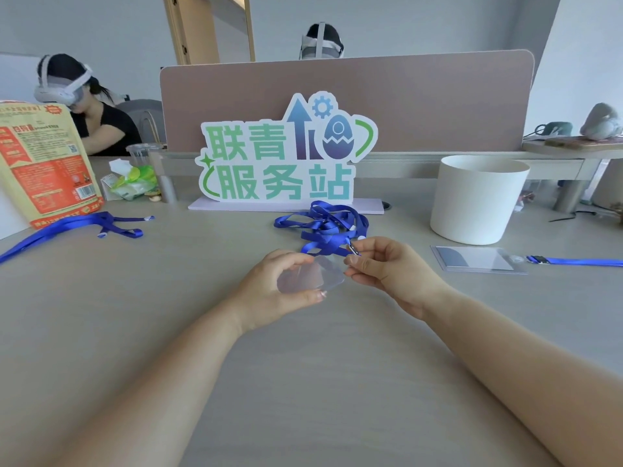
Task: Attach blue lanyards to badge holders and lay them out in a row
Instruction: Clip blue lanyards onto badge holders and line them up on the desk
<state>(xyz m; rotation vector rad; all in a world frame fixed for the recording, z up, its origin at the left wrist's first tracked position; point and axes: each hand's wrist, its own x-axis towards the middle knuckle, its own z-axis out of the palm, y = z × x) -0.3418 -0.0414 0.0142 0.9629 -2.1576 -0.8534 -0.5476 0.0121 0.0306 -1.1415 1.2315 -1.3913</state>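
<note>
1. Two bare forearms reach in from the bottom edge over the desk (303,382) and meet near its middle.
2. The left hand (273,288) curls thumb and fingers round the edges of a clear holder (310,276), which is held just above the desk.
3. The right hand (387,267) pinches a metal clip (354,249) between thumb and forefinger, at the holder's upper right corner. Whether the clip has caught the holder cannot be told.
4. From the clip a blue lanyard (323,224) runs back into a tangled heap just behind the hands, in front of the sign (286,156).
5. A second holder (478,259) lies flat at the right, near the white tub (478,200). A blue strap (573,261) is joined to its end and runs off the right edge.
6. A loose lanyard (67,227) lies well apart at the left, beside the orange bag (43,170).
</note>
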